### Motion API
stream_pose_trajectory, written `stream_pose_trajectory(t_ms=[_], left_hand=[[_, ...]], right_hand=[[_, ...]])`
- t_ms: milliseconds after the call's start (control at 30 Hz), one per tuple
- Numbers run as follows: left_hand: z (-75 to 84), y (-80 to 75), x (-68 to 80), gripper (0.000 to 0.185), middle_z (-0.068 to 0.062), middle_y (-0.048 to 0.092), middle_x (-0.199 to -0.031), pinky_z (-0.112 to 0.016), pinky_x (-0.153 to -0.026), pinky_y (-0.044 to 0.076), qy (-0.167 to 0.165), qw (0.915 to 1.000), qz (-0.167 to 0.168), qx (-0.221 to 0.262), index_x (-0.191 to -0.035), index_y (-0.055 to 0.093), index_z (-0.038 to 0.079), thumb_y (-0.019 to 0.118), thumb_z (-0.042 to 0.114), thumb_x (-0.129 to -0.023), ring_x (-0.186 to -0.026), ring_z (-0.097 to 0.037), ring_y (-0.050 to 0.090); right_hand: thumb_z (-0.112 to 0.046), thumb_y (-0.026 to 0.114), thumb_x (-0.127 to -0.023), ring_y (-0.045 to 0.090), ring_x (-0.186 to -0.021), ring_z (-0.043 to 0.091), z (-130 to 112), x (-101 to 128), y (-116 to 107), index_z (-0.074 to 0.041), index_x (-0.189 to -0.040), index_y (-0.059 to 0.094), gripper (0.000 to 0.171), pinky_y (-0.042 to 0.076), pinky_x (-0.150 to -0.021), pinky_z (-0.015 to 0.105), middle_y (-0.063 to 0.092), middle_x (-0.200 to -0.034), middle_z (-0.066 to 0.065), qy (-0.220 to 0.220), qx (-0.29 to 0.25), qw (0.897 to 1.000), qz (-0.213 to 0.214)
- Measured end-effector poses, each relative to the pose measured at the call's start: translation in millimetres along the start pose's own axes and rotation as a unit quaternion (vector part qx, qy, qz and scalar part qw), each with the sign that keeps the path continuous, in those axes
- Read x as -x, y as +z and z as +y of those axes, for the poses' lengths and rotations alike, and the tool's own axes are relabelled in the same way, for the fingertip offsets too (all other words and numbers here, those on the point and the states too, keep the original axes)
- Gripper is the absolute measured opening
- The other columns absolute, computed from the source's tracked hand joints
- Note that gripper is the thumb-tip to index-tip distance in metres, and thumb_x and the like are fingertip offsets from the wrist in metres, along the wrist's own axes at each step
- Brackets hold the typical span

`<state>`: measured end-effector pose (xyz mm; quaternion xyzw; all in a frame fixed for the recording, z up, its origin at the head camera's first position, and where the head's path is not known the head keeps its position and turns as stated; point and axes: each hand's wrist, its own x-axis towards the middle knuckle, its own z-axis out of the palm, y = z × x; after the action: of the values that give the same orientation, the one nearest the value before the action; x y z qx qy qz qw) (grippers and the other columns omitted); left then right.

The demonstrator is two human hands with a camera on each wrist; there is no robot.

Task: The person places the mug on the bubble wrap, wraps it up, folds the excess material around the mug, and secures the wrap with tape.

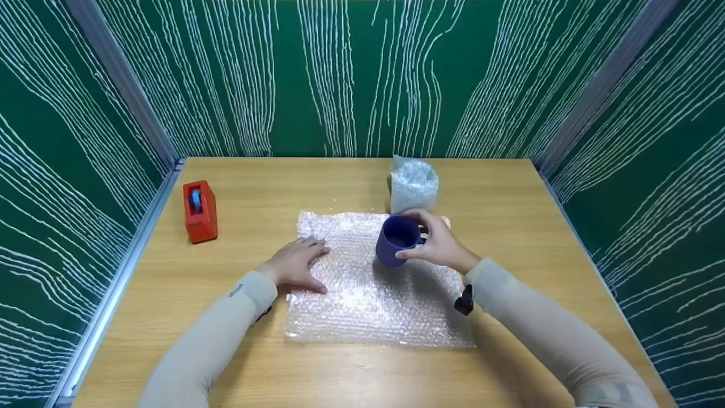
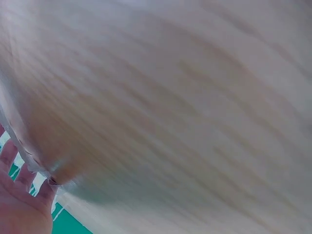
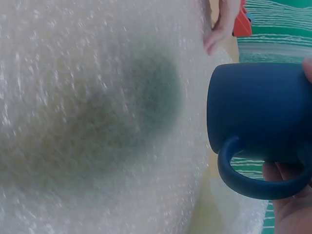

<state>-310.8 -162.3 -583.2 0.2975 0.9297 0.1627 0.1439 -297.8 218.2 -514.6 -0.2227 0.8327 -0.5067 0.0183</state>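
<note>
Mug (image 1: 391, 247) between thumb and fingers, right grip (image 1: 439, 243).

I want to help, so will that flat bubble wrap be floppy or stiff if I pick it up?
Probably floppy: the bubble wrap looks thin and its edges ripple. It's likely light for its size, since it seems to be clear bubbly plastic. It may slide if pushed, because it seems to lie loose on the table.

A booth-like workspace: 1 wooden table (image 1: 255, 192), 3 green walls (image 1: 362, 79) (white-streaked) and metal posts (image 1: 122, 73).
</note>
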Motion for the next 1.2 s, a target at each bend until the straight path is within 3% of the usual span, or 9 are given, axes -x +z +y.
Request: stream_pose_trajectory(t_ms=[400, 633, 1200], left_hand=[[-0.4, 0.3, -0.3, 0.108, -0.013, 0.036, -0.176, -0.059, -0.136, 0.021, 0.004, 1.0, 0.002, 0.006, -0.163, 0.05, 0.017, 0.088, 0.069, -0.077, -0.166, -0.041, 0.025], [0.5, -0.8, 0.1, 0.108, -0.011, 0.035, -0.177, -0.059, -0.136, 0.02, -0.001, 0.9999, -0.004, 0.01, -0.164, 0.049, 0.019, 0.088, 0.069, -0.077, -0.167, -0.04, 0.025], [4.0, -8.1, 0.3, 0.105, -0.013, 0.039, -0.175, -0.059, -0.135, 0.024, 0.01, 0.9998, -0.012, -0.014, -0.163, 0.049, 0.017, 0.087, 0.068, -0.079, -0.165, -0.041, 0.029]], right_hand=[[-0.01, 0.102, -0.07, 0.068, -0.124, 0.041, 11, 9, 30, 0.006, -0.141, 0.058, 0.085, 0.057, -0.109, 0.054, 0.067, -0.138, 0.024, -0.005, 0.007, 1.0, -0.022], [-0.013, 0.103, -0.07, 0.069, -0.121, 0.038, 19, 13, 43, 0.006, -0.139, 0.058, 0.085, 0.059, -0.107, 0.049, 0.068, -0.136, 0.023, -0.01, 0.017, 0.999, -0.032], [-0.017, 0.102, -0.071, 0.068, -0.126, 0.041, 21, 11, 50, 0.005, -0.142, 0.058, 0.086, 0.056, -0.111, 0.056, 0.068, -0.138, 0.023, 0.003, 0.033, 0.998, -0.05]])
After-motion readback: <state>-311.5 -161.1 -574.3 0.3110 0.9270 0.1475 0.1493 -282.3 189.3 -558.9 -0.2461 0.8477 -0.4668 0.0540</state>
